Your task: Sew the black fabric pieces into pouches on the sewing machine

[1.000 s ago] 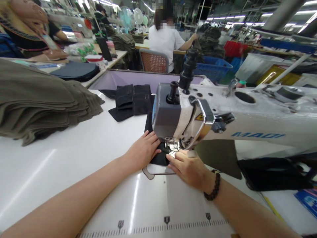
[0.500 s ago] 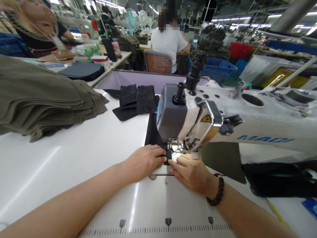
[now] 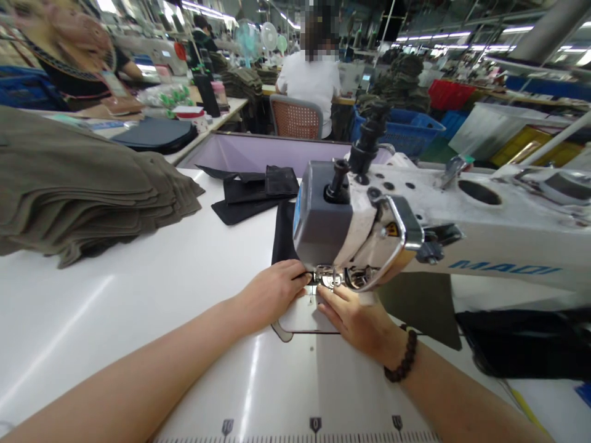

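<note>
A strip of black fabric (image 3: 283, 237) lies on the machine bed, running back beside the grey head of the sewing machine (image 3: 322, 212). My left hand (image 3: 277, 292) is closed on its near end, thumb and fingers drawn together just left of the presser foot (image 3: 329, 278). On the metal needle plate (image 3: 302, 317), my right hand (image 3: 355, 317) rests with fingers extended, tips close to the foot. It wears a dark bead bracelet on the wrist. Whether any fabric lies under the right fingertips is hidden.
Stacked olive fabric pieces (image 3: 87, 184) stand at left. Folded black pieces (image 3: 249, 192) lie behind the strip. Right of the machine head are an olive panel (image 3: 422, 301) and a black bundle (image 3: 526, 341). A person in a white shirt (image 3: 307, 77) sits ahead.
The black strip's near end has moved away from me to the presser foot, baring the needle plate. Both hands have edged forward. Part of the black pile behind has shifted; the seated person leans left.
</note>
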A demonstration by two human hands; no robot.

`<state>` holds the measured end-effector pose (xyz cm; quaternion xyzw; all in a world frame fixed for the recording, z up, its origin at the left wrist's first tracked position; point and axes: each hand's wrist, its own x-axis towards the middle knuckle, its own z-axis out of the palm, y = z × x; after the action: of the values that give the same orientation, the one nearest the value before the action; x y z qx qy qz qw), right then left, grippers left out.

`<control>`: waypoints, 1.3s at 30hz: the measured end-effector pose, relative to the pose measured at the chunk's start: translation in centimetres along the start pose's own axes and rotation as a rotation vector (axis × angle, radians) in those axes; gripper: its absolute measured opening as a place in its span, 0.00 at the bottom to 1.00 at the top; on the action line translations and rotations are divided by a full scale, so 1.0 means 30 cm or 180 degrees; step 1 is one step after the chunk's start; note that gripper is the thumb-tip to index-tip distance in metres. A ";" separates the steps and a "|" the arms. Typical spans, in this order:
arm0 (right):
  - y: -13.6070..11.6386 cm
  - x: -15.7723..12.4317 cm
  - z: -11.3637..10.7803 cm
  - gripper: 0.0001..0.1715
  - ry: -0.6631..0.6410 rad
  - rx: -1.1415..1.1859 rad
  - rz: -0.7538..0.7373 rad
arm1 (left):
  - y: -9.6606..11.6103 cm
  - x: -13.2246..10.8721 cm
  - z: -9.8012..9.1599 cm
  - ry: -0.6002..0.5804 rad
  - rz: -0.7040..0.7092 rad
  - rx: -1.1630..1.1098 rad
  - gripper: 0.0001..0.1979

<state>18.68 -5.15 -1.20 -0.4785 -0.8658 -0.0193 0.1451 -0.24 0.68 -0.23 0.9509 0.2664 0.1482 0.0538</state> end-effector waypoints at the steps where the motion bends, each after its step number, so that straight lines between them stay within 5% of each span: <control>1: 0.000 0.001 -0.001 0.13 0.0012 -0.0016 -0.0018 | -0.001 0.000 -0.001 -0.0005 -0.0006 0.0009 0.05; 14: 0.001 0.003 -0.009 0.13 -0.0046 -0.0106 -0.0034 | -0.005 0.004 0.000 -0.0025 -0.0032 0.0021 0.04; 26: 0.003 0.001 -0.021 0.14 0.0086 0.0085 -0.0164 | 0.066 -0.023 -0.063 -0.0637 -0.0230 0.0517 0.11; 39: 0.019 -0.007 -0.011 0.20 -0.0252 0.0196 -0.0234 | 0.112 -0.028 -0.042 -0.0985 -0.0283 0.0387 0.13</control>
<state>19.34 -5.07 -1.01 -0.4421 -0.8880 0.0209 0.1247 0.34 -2.59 1.36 0.9511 0.3052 -0.0189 0.0430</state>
